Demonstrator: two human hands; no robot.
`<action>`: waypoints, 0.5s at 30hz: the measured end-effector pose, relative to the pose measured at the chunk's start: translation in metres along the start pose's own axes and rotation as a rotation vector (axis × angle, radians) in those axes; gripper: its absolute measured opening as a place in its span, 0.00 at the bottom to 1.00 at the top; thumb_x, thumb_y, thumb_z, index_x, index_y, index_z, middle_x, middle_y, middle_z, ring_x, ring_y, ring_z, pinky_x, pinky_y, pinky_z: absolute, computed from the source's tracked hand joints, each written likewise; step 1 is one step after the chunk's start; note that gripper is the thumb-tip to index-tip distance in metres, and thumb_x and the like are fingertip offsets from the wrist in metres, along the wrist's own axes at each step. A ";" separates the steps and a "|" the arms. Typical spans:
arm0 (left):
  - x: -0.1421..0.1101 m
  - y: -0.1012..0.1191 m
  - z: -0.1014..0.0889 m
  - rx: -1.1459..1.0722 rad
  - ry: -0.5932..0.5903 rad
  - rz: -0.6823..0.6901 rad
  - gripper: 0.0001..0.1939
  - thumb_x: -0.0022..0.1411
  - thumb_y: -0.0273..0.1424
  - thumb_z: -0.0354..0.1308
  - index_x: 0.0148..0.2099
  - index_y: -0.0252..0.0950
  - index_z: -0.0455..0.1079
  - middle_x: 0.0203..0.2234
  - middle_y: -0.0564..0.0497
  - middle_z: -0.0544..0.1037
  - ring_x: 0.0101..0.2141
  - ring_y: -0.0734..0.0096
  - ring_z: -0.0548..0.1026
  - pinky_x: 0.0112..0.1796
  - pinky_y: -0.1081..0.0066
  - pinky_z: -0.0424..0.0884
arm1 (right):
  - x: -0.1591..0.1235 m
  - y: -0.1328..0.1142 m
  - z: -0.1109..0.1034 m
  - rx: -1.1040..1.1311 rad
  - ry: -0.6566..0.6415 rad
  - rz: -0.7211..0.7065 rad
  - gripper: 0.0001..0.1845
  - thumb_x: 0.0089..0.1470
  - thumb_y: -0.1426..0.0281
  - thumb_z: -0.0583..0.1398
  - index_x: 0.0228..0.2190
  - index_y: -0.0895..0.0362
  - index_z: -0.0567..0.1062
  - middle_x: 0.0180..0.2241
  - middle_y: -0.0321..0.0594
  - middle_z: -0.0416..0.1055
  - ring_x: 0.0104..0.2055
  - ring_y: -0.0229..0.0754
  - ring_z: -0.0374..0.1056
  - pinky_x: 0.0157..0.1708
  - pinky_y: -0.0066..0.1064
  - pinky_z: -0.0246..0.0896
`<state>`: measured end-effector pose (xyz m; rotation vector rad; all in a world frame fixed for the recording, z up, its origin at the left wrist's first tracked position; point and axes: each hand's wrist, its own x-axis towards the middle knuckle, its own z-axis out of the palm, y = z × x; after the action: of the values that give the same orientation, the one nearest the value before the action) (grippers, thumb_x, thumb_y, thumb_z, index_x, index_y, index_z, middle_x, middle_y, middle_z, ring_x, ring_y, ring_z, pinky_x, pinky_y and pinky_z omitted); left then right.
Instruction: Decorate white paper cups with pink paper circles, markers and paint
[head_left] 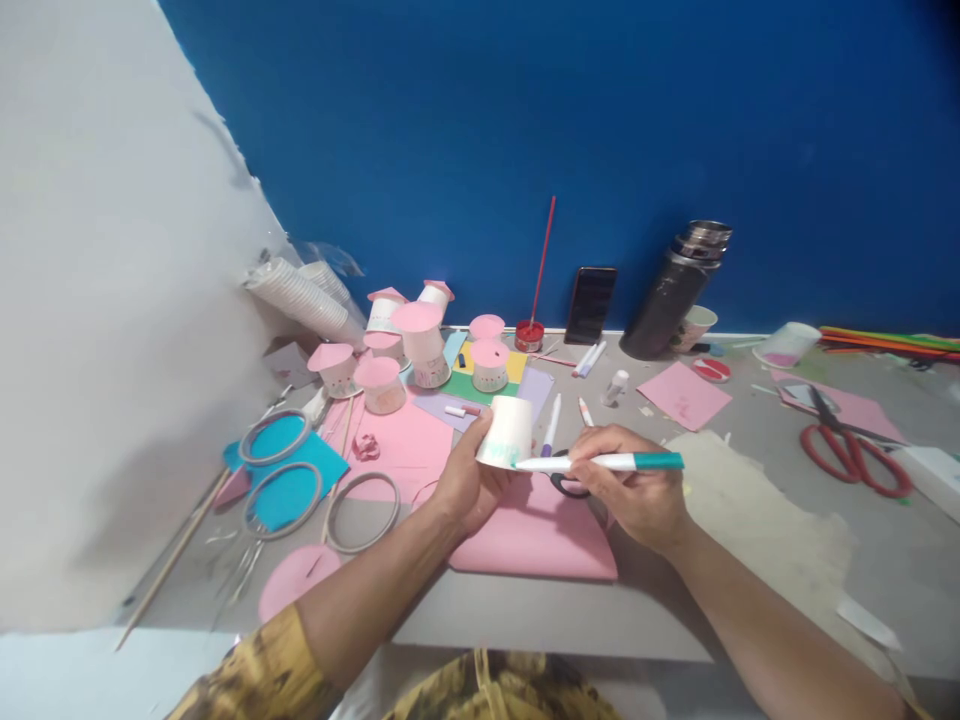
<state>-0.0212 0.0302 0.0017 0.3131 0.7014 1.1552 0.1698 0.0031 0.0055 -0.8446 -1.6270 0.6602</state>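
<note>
My left hand [474, 482] is wrapped round a white paper cup [507, 425], held upside down above the table. Green marks run along the lower part of the cup near its rim. In my right hand [634, 492] is a felt-tip marker [619, 462] with a white barrel and a green end. Its tip points left and meets the cup near the rim. Under both hands lies a folded pink sheet [532, 545]. Black-handled scissors [568, 486] show partly behind the marker.
Several decorated cups with pink paper tops [417, 345] stand at the back left. Grey rings [363, 512] lie at left. A dark flask [673, 295] and a phone [591, 305] lean against the blue wall. Red-handled scissors [851, 458] lie at right.
</note>
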 end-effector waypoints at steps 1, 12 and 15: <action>0.000 0.000 0.000 -0.007 -0.005 -0.018 0.17 0.72 0.39 0.52 0.46 0.29 0.74 0.29 0.44 0.79 0.28 0.63 0.79 0.31 0.67 0.77 | 0.000 0.000 0.000 -0.002 0.010 0.005 0.03 0.60 0.69 0.65 0.33 0.54 0.78 0.27 0.37 0.76 0.24 0.38 0.72 0.23 0.29 0.68; -0.004 0.002 0.003 -0.074 -0.075 -0.137 0.20 0.71 0.41 0.51 0.41 0.27 0.75 0.25 0.44 0.77 0.25 0.65 0.77 0.25 0.68 0.74 | -0.004 0.005 0.003 0.067 -0.001 0.013 0.02 0.59 0.71 0.65 0.34 0.53 0.77 0.28 0.37 0.76 0.26 0.39 0.72 0.24 0.29 0.68; -0.004 0.002 0.003 -0.098 -0.069 -0.167 0.21 0.72 0.41 0.51 0.42 0.27 0.75 0.26 0.43 0.77 0.25 0.65 0.76 0.25 0.68 0.75 | -0.003 0.003 0.003 0.081 0.010 0.026 0.02 0.60 0.72 0.65 0.34 0.53 0.77 0.26 0.36 0.75 0.25 0.39 0.72 0.23 0.29 0.67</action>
<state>-0.0219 0.0279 0.0061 0.2064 0.5969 1.0121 0.1678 0.0027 0.0003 -0.8095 -1.5720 0.7340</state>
